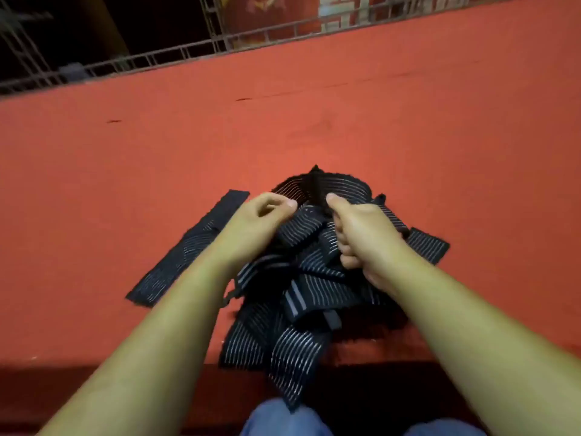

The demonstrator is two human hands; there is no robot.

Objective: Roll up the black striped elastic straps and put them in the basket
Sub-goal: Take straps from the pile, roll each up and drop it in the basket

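On the red ledge (pixel 408 136) in front of me lies a heap of black straps (pixel 301 278) with thin white stripes, tangled and overlapping; its near end hangs over the ledge's front edge, above my knees (pixel 276 416) in blue jeans; one flat strap (pixel 188 247) lies straight by itself just left of the heap, partly hidden under my left forearm; my hands are apart, both at the far top of the heap; my left hand (pixel 261 215) has its fingers curled, thumb and forefinger pinching the edge of a curved strap (pixel 339 185) that arches on edge beyond both hands; my right hand (pixel 361 234) is clenched round that strap's right side, thumb pointing away from me, the other fingers wrapped under the fabric; between the hands a dark fold of it stands upright; beyond the ledge a metal railing (pixel 188 55) runs across, with darkness behind it.
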